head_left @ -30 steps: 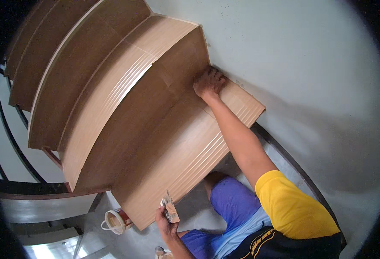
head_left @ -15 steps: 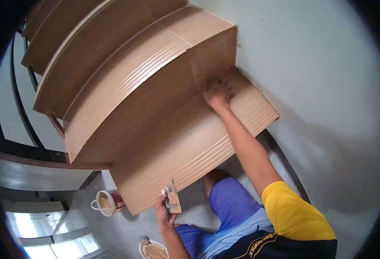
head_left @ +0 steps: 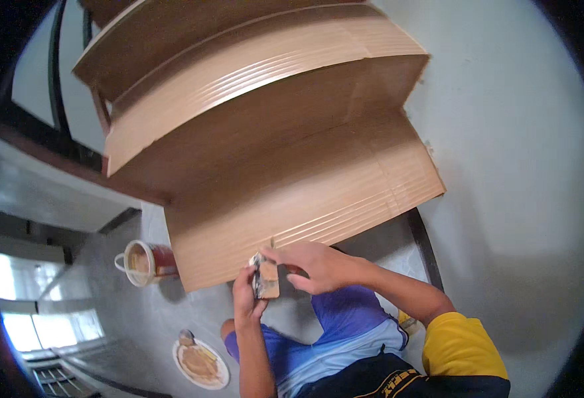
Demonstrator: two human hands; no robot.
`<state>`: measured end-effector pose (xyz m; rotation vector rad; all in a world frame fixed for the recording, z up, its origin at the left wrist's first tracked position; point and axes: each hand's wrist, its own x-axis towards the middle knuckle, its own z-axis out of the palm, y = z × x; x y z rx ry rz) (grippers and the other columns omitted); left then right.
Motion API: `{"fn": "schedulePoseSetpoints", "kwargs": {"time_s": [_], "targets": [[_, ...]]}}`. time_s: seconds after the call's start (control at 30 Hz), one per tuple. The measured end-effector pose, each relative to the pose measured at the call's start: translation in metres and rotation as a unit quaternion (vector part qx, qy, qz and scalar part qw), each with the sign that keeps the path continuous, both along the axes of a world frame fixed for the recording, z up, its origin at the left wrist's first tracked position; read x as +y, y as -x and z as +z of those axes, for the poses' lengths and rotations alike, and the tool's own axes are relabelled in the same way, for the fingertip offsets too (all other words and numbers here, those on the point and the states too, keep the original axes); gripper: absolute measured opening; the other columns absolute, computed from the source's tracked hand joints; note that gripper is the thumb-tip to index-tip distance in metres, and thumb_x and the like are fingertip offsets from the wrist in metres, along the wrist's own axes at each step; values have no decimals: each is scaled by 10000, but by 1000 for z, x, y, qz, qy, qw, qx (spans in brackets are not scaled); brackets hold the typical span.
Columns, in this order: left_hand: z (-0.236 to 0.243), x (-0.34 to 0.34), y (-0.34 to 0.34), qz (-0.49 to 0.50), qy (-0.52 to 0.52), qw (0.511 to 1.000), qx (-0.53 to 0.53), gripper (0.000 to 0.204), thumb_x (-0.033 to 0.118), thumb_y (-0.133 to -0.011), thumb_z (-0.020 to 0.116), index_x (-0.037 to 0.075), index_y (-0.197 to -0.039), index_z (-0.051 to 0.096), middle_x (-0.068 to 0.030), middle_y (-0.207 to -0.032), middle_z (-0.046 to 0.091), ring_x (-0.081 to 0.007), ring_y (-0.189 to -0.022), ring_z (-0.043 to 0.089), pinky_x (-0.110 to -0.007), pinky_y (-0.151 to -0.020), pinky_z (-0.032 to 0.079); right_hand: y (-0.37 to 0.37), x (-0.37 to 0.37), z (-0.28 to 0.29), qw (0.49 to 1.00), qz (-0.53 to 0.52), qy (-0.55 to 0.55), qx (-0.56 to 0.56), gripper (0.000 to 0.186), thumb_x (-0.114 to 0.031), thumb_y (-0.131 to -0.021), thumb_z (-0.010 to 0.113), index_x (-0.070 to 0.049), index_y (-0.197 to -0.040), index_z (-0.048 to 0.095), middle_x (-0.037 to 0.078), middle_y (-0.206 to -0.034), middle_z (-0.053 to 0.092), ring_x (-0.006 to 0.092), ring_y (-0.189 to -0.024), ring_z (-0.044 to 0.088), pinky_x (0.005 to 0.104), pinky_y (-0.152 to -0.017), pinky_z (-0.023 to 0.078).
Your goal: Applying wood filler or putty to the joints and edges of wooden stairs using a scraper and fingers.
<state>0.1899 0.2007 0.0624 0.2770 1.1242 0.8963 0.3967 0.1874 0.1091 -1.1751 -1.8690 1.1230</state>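
My left hand (head_left: 245, 298) is closed round a flat scraper (head_left: 266, 278) smeared with tan putty and dark residue, held in front of the lowest visible stair tread (head_left: 265, 219). Beside it my right hand (head_left: 318, 265) reaches in from the right, forefinger at the scraper's upper edge and thumb held apart below. Nothing shows in the right hand's grasp. The tread is wood-coloured, with grooved lines along its front edge; a riser (head_left: 259, 139) of the same colour stands behind it.
At the left of the tread a white-rimmed bucket (head_left: 150, 263) stands on the grey floor (head_left: 133, 325). Nearer me lies a white plate (head_left: 220, 379) of tan paste. A pale wall (head_left: 504, 166) borders the stairs at right. Dark railing bars (head_left: 56, 73) rise at the far left.
My right hand has come back from the inner right corner of the tread to the scraper in my left hand. The view has shifted, showing more of the plate.
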Motion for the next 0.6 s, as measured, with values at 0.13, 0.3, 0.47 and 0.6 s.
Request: {"fn": "schedulePoseSetpoints", "kwargs": {"time_s": [0.13, 0.3, 0.47, 0.6], "targets": [[-29, 2, 15, -29, 8, 994, -109, 226, 199, -901, 459, 35, -1003, 577, -69, -895, 638, -184, -759, 646, -337, -628, 552, -7, -6, 1, 963, 81, -159, -200, 630, -86, -718, 593, -124, -1337, 476, 113, -851, 575, 327, -775, 544, 402, -708, 423], [-35, 21, 22, -24, -32, 998, -54, 187, 154, -896, 455, 39, -985, 572, -38, -865, 611, -148, -757, 613, -308, -683, 527, -11, 6, 8, 983, 53, -132, -115, 725, -49, -711, 588, -101, -1406, 385, 100, -823, 529, 257, -777, 530, 356, -738, 450], [-1, 34, 14, -72, -138, 988, 10, 156, 116, -879, 449, 19, -940, 555, -12, -829, 574, -84, -739, 531, -247, -673, 455, -3, 18, 5, 990, 107, 94, -7, 783, -44, -733, 545, -139, -1466, 286, 35, -778, 470, 131, -678, 475, 247, -661, 431], [-1, 37, 18, -90, -173, 980, 38, 151, 111, -879, 439, 16, -920, 549, 1, -813, 563, -69, -726, 508, -243, -656, 439, 4, 25, 5, 984, 120, 128, -29, 769, -61, -740, 561, -157, -1460, 306, 23, -755, 460, 121, -675, 467, 245, -653, 427]]}}
